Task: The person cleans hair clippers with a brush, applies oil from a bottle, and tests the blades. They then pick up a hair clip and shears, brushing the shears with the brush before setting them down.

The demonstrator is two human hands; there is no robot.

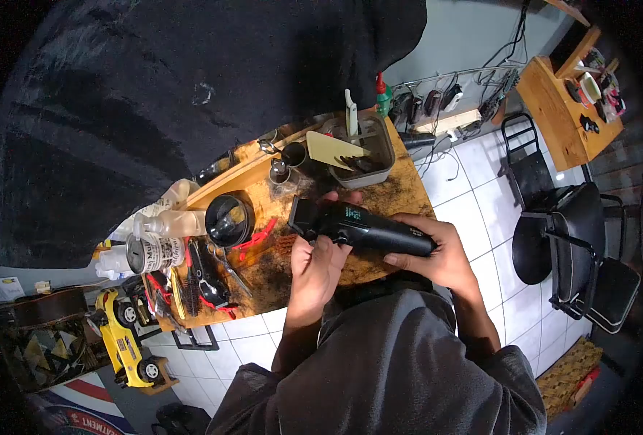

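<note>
A black hair clipper [368, 228] lies level between my two hands, above the front part of the wooden counter [263, 279]. My right hand [441, 254] is wrapped round the rounded end of its body. At the blade end, my left hand [321, 264] pinches the clipper from below, thumb up against its side. Some of the left fingers are hidden behind the clipper. Just left of the left hand, a brown brush [286, 244] rests on the counter. Near it are a red clip [258, 239] and scissors [228, 270].
A grey plastic bin [379, 156] stands at the counter's back. Bottles, a black bowl [229, 220], combs and another clipper [209, 275] crowd the left. A black cloth [155, 94] hangs at upper left. Black chairs [582, 246] stand right.
</note>
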